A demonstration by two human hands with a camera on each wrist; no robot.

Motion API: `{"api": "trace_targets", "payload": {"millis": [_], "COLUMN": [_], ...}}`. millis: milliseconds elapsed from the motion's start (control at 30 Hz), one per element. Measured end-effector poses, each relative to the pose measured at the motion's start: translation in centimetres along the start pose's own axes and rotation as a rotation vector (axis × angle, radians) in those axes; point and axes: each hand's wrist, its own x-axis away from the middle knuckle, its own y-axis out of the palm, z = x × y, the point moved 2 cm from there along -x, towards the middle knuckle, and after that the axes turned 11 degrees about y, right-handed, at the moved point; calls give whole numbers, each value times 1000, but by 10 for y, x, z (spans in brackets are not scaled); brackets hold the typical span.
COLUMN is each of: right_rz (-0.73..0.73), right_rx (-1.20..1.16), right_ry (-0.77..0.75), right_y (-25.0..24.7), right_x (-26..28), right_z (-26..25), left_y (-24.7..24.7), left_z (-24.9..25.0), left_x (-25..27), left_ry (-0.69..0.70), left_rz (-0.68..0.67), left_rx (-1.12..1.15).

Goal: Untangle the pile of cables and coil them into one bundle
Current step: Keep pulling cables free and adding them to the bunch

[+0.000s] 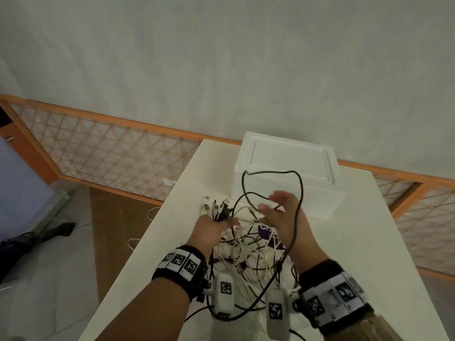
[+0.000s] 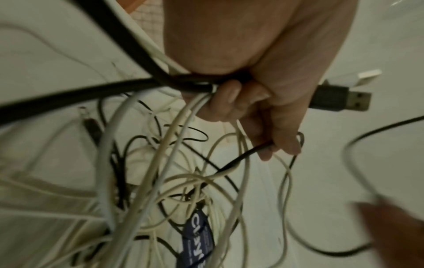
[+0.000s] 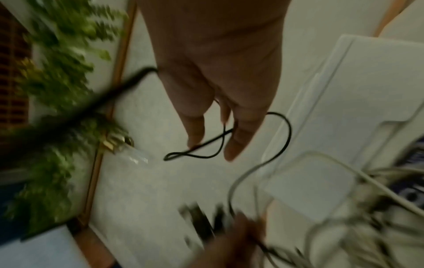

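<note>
A tangle of white and black cables (image 1: 248, 257) lies on the white table (image 1: 170, 217) between my forearms; a blue label (image 2: 201, 234) hangs in it. My left hand (image 1: 211, 227) grips a bunch of cable ends, its fingers (image 2: 229, 101) curled round them. Their plugs (image 1: 216, 205) fan out above the fist, a black USB plug (image 2: 339, 98) among them. My right hand (image 1: 275, 207) is raised just to the right, fingers spread and straight. A thin black cable (image 1: 270, 172) arches over it and runs across its fingers (image 3: 238, 145), blurred in the right wrist view.
A white lidded box (image 1: 288, 163) stands on the table just behind the hands. An orange lattice fence (image 1: 110, 148) runs along the wall behind. The table's left edge drops to the floor, where a dark object (image 1: 37, 239) lies. Green foliage (image 3: 57, 72) shows at left.
</note>
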Motion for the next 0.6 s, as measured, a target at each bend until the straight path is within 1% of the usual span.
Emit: {"api": "trace_targets", "payload": {"millis": [33, 67, 100, 167, 233, 300, 333, 367, 400, 433, 467, 500, 533, 600], "right_rz": [-1, -25, -66, -139, -179, -151, -119, -90, -66, -51, -35, -18, -3, 8], "right_rx": [168, 288, 357, 423, 457, 513, 526, 545, 577, 585, 538, 423, 283, -6], "right_ry": [48, 68, 80, 86, 28, -88, -123, -147, -166, -175, -169, -147, -124, -117], "right_y": [9, 17, 25, 34, 36, 34, 33, 33, 33, 33, 33, 30, 26, 16], "right_x": [-1, -1, 0, 0, -1, -3, -5, -6, -5, -5, -5, -3, -1, 4], "right_z": [15, 26, 32, 32, 22, 11, 7, 5, 2, 1, 0, -5, -13, -31], "left_y": [2, 4, 5, 8, 8, 7, 9, 11, 12, 13, 11, 10, 8, 5], "left_z": [6, 10, 16, 21, 22, 23, 21, 20, 16, 16, 9, 4, -3, -14], "left_x": [0, 0, 3, 6, 8, 11, 10, 11, 11, 13, 13, 14, 14, 15], "left_ry": [22, 50, 93, 162, 189, 196, 197, 199, 172, 154, 125, 108, 88, 92], "left_rz": [-28, -66, -107, -165, -198, -206, -232, -254, -283, -283, -268, -265, -271, -310], "left_rx": [7, 2, -1, -6, 16, 48, 36, 40, 48, 58, 38, 0, -35, -103]}}
